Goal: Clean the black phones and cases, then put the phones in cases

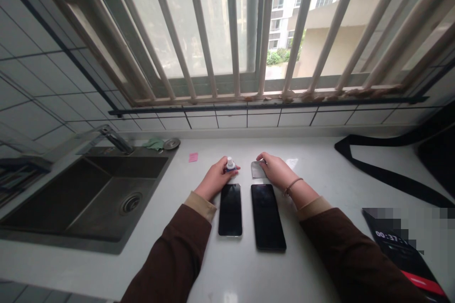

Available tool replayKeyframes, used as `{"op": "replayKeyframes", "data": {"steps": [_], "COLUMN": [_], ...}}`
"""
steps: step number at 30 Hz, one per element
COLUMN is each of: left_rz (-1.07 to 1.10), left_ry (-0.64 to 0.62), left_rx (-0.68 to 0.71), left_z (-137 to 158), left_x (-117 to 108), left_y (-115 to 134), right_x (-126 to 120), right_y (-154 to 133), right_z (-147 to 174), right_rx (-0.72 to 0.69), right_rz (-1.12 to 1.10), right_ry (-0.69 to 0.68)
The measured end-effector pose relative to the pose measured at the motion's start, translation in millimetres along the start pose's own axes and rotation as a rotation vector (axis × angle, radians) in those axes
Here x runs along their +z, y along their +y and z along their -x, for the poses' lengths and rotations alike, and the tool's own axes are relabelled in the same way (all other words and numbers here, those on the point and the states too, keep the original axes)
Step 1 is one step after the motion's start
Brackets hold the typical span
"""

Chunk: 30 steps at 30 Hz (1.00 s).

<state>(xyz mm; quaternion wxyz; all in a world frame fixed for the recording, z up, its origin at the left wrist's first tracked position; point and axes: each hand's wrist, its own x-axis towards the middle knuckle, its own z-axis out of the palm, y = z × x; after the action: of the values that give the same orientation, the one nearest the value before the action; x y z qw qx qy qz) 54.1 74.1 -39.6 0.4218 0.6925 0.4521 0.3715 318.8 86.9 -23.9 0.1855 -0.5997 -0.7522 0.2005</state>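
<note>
My left hand (pixel 216 177) is closed around a small bottle (pixel 231 164) with a white cap and a bit of blue on its body. The bottle stands upright at the far end of a dark-screened phone (pixel 230 210). To the right, my right hand (pixel 277 169) pinches the edge of a grey, flat, square piece (pixel 258 170) that looks like a folded cloth; its underside is hidden. Below that hand lies a second, larger black phone (pixel 268 218). Both phones rest on the white counter (pixel 245 270), side by side with a gap between.
A sink (pixel 142 165) with a faucet (pixel 119 140) is at left. Near its back corner are a green cloth (pixel 154 144) and a metal strainer (pixel 172 144). A pink note (pixel 193 157) lies nearby. At right are a black strap (pixel 377 170) and a screen showing a timer (pixel 391 236).
</note>
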Motion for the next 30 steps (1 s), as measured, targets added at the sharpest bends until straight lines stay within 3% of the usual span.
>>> {"op": "replayKeyframes", "data": {"steps": [8, 22, 30], "left_rz": [0.083, 0.134, 0.127], "left_ry": [-0.008, -0.02, -0.024], "left_rx": [-0.043, -0.055, -0.049], "left_z": [-11.0, -7.7, -9.2], "left_x": [-0.5, -0.9, -0.5], "left_y": [-14.8, -7.3, -14.9], "right_x": [2.0, 1.4, 0.0], "right_y": [5.8, 12.9, 14.1], "right_z": [-0.6, 0.0, 0.0], "right_rx": [-0.033, -0.058, -0.053], "right_rz": [0.017, 0.032, 0.033], "right_ry": [0.023, 0.061, 0.071]}}
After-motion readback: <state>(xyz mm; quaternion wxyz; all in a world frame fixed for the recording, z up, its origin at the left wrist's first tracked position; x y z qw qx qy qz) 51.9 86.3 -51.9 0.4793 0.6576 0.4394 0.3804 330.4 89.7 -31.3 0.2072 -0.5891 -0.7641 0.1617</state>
